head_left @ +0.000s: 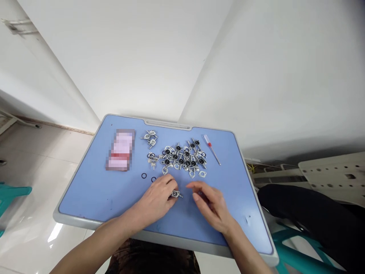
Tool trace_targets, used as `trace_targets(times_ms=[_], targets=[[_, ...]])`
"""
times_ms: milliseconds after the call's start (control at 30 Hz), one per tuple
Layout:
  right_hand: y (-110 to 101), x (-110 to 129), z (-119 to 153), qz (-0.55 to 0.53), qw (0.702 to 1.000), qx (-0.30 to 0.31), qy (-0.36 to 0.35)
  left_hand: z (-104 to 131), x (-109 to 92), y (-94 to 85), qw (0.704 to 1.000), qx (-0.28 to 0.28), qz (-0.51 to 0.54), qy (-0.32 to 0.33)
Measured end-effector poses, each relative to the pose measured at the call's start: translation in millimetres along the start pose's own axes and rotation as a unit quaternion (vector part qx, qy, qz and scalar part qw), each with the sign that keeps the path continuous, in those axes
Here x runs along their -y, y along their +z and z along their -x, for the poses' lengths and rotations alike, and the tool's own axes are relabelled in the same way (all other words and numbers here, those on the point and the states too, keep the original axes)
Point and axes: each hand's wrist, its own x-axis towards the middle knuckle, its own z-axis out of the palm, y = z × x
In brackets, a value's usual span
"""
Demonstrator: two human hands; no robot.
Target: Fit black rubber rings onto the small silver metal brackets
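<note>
- White walls point(142, 57), smooth and plain, meet at a corner behind the table; glossy pale floor tiles point(31, 152) show at the left.
- Blue tabletop point(94, 190), flat and smooth, has rounded corners, a raised grey rim and a long, narrow handle slot point(167, 124) at the far edge.
- Any writing on the pink-and-white paper point(121, 150) at the left is blurred into blocks, with one red band across it.
- Left hand point(159, 194) holds a small metal part point(175, 193) in a narrow pinch, just above or on the table near its front; its silvery plate and thin stem stick out past the fingers.
- Right hand point(209, 203) is just beside it, thumb and forefinger spread apart; whether the dark patch within is shadow or a thing, I cannot tell.
- Beyond the hands lies a crowded pile of metal pieces point(181, 161), many topped with shiny black discs.
- Two thin, round black rings point(144, 176) lie near the left hand.
- Farther back sits a small group of bare metal pieces point(152, 142).
- Right of the pile, a screwdriver point(213, 150) lies slanted, with a clear and red handle and a slim metal shaft.
- Teal stools point(13, 194) stand on both sides.
</note>
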Motion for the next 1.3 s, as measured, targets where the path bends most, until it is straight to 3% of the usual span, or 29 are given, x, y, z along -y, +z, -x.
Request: trace_targets(times_ms=[133, 300, 533, 700, 833, 967, 1300], targets=[[-5, 0, -5, -0.091, 0.988, -0.054, 0.114, -1, 2, -0.1, 1.0, -0.004, 0.009, -0.001], [-7, -5, -15, -0.244, 0.959, -0.121, 0.082, -4, 8, -2.9, 1.0, -0.028, 0.012, 0.005], [-17, 1, -30, -0.204, 0.95, -0.231, 0.045, -10, 18, -4.7, 0.997, -0.073, 0.001, 0.039], [-17, 14, -54, -0.273, 0.943, -0.187, 0.041, -13, 21, -7.4, 0.996, -0.079, 0.003, 0.044], [-5, 10, -69, -0.322, 0.936, -0.139, 0.038, -15, 22, -8.6, 0.996, -0.078, -0.01, 0.051], [3, 3, -63, -0.323, 0.942, -0.092, 0.022, -16, 23, -8.9, 0.994, -0.088, -0.01, 0.056], [11, 1, -47, -0.193, 0.978, -0.067, -0.041, -17, 24, -7.2, 0.995, -0.085, 0.004, 0.042]])
